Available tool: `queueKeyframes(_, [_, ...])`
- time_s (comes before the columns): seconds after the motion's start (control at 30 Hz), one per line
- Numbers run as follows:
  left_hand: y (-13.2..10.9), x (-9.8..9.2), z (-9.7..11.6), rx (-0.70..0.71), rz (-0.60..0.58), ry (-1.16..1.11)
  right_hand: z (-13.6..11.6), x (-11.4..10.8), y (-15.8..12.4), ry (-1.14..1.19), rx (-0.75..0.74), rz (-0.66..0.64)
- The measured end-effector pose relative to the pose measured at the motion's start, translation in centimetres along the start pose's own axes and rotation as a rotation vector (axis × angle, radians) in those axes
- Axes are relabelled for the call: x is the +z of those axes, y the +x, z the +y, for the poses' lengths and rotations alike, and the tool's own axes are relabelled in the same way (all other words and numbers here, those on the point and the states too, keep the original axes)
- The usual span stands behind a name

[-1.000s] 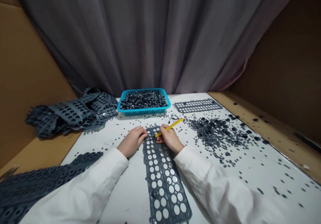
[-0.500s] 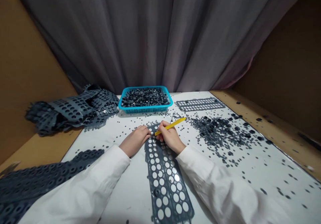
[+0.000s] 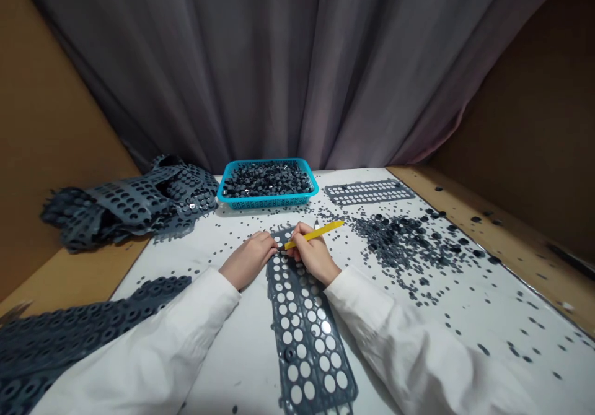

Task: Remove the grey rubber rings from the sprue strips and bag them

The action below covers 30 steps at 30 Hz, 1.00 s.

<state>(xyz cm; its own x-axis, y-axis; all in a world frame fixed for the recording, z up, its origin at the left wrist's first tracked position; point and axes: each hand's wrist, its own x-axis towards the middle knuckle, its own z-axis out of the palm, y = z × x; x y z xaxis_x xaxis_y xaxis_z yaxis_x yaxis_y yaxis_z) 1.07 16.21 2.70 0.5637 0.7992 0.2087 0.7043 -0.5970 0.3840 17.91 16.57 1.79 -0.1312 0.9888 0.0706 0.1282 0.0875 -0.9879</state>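
Observation:
A dark grey rubber sheet (image 3: 307, 334) punched with rows of round holes lies lengthwise in front of me. One dark ring-shaped piece (image 3: 289, 353) sits in a hole near its close end. My right hand (image 3: 313, 256) is closed round a slim yellow pen-shaped tool (image 3: 320, 231), whose dark tip points left at the far part of the sheet. Beside that tip, my left hand (image 3: 251, 257) rests at the sheet's left edge with fingers pressed together. What its fingertips hold, if anything, is hidden.
Beyond the hands stands a blue basket (image 3: 268, 202) of small black pieces. Another holed sheet (image 3: 369, 192) lies at back right, above scattered black discs (image 3: 409, 241). Crumpled holed sheets (image 3: 125, 207) are heaped at left, with ringed sheets (image 3: 83, 331) nearer. A grey curtain (image 3: 274, 62) hangs behind.
Both hands stay almost in place at the far part of the sheet. The yellow tool's tip has shifted very slightly left, and the whole view has drifted a little.

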Motion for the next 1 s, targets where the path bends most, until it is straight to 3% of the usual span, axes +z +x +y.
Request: queueKeyframes(1.0, [0.04, 0.60, -0.16, 0.039, 0.043, 0.079, 0.39, 0.20, -0.33, -0.240, -0.161, -0.046])
